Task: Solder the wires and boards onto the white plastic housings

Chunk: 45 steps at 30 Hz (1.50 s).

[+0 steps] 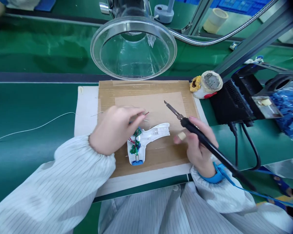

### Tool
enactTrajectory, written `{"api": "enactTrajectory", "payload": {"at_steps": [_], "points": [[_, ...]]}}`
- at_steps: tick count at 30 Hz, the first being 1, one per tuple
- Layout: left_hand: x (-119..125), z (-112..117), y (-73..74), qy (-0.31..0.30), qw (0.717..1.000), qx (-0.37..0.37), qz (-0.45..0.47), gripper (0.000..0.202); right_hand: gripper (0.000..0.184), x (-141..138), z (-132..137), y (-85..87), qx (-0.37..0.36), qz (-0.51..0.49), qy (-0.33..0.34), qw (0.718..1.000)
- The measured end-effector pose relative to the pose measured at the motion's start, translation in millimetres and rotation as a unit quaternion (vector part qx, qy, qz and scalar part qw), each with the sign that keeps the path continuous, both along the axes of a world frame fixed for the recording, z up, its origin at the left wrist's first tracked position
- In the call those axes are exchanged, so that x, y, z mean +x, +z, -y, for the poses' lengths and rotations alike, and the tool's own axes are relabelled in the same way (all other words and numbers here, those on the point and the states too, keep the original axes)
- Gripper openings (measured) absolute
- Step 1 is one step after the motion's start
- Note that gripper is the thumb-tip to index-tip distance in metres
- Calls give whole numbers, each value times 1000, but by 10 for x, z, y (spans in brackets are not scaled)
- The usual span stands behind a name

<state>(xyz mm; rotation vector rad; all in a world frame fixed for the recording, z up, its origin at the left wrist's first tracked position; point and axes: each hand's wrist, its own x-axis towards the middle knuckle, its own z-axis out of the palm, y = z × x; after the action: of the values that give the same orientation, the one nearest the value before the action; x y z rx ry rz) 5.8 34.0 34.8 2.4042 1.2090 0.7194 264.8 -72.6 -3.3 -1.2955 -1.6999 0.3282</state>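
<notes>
- A thin silver wire [36, 128] lies on the green tabletop [34, 100], running in from the left edge towards a white sheet [86, 110].
- The left hand [116, 130], in a white striped cleanroom sleeve [51, 172], rests over the cardboard's left side. Its fingers [136, 112] are together, pinched on a short red-tipped wire [146, 113].
- A white plastic T-shaped housing [148, 139] lies on the middle of a brown cardboard sheet [146, 86], just beside the left hand. Green circuit boards [136, 143] and red wires sit on it, with a blue end cap [137, 162] towards the near edge.
- A clear plastic fume hood [133, 48] hangs over the cardboard's far edge, with a flexible metal hose [197, 40] leading right.
- The right hand [197, 143] wears a blue wrist strap [216, 174]. Its fingers [194, 130] are clamped around a black soldering iron [200, 138], whose bare metal tip [172, 109] points over the cardboard, apart from the housing.
- A round tip cleaner with yellow brass wool [206, 84] sits just past the cardboard's far right corner.
- A black soldering station [236, 97] stands near the tabletop's right side, beside crumpled blue plastic [285, 107].
</notes>
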Motion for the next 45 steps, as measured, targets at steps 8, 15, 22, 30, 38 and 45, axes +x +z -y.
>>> {"api": "enactTrajectory", "payload": {"at_steps": [8, 15, 22, 30, 38, 45], "points": [[135, 191, 150, -75, 989, -86, 98, 17, 50, -110, -165, -192, -41, 65, 78, 994], [137, 375, -178, -40, 994, 103, 20, 20, 52, -126, -159, -165, -30, 65, 92, 993], [125, 394, -329, -56, 994, -47, 85, 19, 26, -64, -20, -84, 53, -66, -14, 996], [150, 408, -331, -49, 994, -48, 82, 18, 19, -19, 10, -64, 83, -97, 32, 991], [148, 407, -304, -49, 995, -46, 80, 17, 18, -23, 13, -67, 60, -78, 26, 995], [156, 412, -304, -51, 995, -46, 77, 18, 28, -30, 24, -32, 39, -116, -49, 991]]}}
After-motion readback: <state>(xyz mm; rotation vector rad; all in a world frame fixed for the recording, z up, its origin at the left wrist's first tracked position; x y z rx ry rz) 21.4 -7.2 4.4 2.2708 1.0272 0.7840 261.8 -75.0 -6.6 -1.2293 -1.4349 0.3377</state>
